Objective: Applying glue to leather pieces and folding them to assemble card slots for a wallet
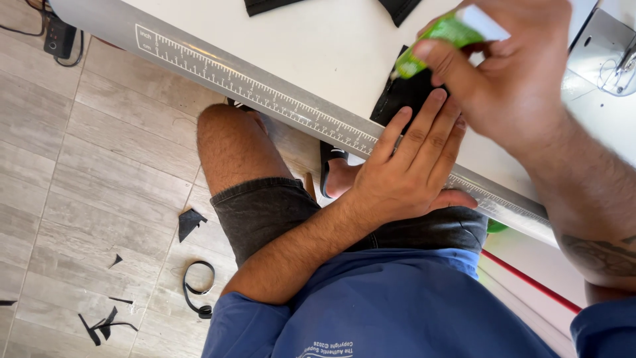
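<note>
2 bare hands are seen at the edge of a white worktop [318, 46], viewed from above by a seated person in a blue shirt [391, 305] and dark denim shorts [265, 209]. The left hand [411, 169] is laid flat with its fingers spread slightly, pressed onto a piece of black fabric [404, 96] that lies on the worktop just behind a metal ruler strip [265, 93] fixed along the edge. The right hand [513, 79] is held above the fabric, its grip pinched around a small green tube [440, 36], the tube's tip pointed down and just over the fabric's upper corner; whether the tip touches the cloth cannot be told. 2 further black pieces [397, 8] are seen at the far side of the worktop, well apart from the hands. Part of a white sewing machine [606, 53] is shown at the top right. On the grey tiled floor [99, 166] below, black offcuts [189, 222] and a looped black strap [197, 288] are scattered beside the bare knee [228, 139]. A foot in a black sandal [334, 176] is visible under the worktop.
</note>
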